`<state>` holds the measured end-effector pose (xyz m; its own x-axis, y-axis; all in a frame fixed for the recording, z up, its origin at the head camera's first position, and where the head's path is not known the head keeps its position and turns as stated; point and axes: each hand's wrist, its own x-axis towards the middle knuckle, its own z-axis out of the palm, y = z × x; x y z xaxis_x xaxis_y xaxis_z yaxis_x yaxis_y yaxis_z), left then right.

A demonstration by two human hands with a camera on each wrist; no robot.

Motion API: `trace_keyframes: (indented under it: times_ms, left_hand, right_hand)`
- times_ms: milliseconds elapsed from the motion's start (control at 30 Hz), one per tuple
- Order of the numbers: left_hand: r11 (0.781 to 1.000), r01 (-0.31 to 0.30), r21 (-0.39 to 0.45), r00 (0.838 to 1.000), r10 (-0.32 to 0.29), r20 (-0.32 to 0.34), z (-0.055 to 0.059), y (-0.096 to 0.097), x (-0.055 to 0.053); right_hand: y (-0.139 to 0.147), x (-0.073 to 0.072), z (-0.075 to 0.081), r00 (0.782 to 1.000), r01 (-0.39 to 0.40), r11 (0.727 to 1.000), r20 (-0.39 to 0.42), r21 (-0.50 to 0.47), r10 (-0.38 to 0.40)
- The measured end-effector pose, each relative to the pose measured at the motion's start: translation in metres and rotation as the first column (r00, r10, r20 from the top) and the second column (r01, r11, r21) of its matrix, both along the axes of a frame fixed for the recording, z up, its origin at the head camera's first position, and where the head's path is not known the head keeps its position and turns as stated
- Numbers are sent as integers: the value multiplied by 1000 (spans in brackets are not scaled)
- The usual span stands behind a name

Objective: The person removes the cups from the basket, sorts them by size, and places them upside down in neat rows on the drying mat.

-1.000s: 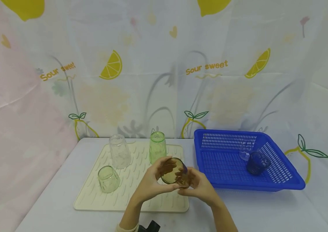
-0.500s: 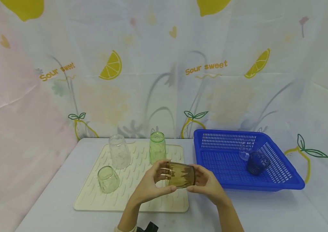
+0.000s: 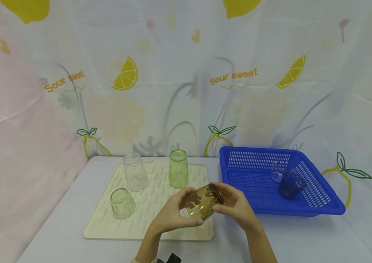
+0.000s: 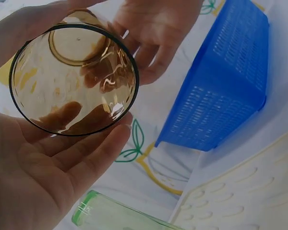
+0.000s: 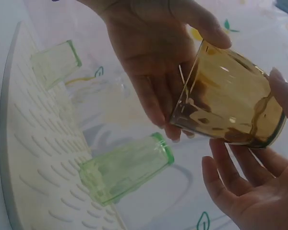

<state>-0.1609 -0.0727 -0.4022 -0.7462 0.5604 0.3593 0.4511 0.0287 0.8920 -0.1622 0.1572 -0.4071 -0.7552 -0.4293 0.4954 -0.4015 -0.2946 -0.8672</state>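
An amber glass tumbler [image 3: 202,202] is held between both hands above the front right of the mat. It is tilted, its thick base up to the right and its dark rim down to the left. My left hand [image 3: 174,213] grips it around the rim end, thumb below. My right hand [image 3: 235,204] holds the base end between thumb and fingers. Seen from the left wrist, the tumbler [image 4: 77,81] shows its open mouth and nothing inside. The right wrist view shows the tumbler [image 5: 233,98] from the side, fingers of both hands about it.
A cream draining mat [image 3: 153,226] bears a tall clear glass [image 3: 136,173], a tall green glass [image 3: 178,170] and a short pale green glass [image 3: 122,204]. To the right stands a blue basket [image 3: 283,210] with a clear glass [image 3: 277,171] and a dark blue glass [image 3: 291,185] inside.
The tumbler has turned in my hands: its mouth faced me, then it lay level sideways, and now its base is raised to the right. My right hand has shifted slightly right.
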Motion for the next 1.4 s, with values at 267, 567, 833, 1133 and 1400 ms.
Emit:
trace_keyframes:
  times_ms: [267, 567, 833, 1133, 1400]
  left_hand:
    - [999, -10, -47, 998, 7, -63, -3, 6, 1]
    - [1000, -1, -14, 997, -1, -77, -7, 13, 0]
    - [999, -44, -14, 997, 43, -70, -6, 16, 3]
    - [997, -70, -26, 994, 67, -90, -8, 14, 1]
    - [989, -128, -69, 988, 122, -89, -8, 10, 1]
  right_hand:
    - [-10, 2, 10, 995, 34, 999, -96, -8, -35]
    - [-19, 1, 14, 989, 55, 997, -143, 51, -47]
    - [-24, 0, 10, 974, 156, 973, -189, 169, -123]
    - [-22, 2, 9, 971, 178, 962, -196, 207, -138]
    - [-25, 5, 13, 950, 302, 871, -202, 388, -239]
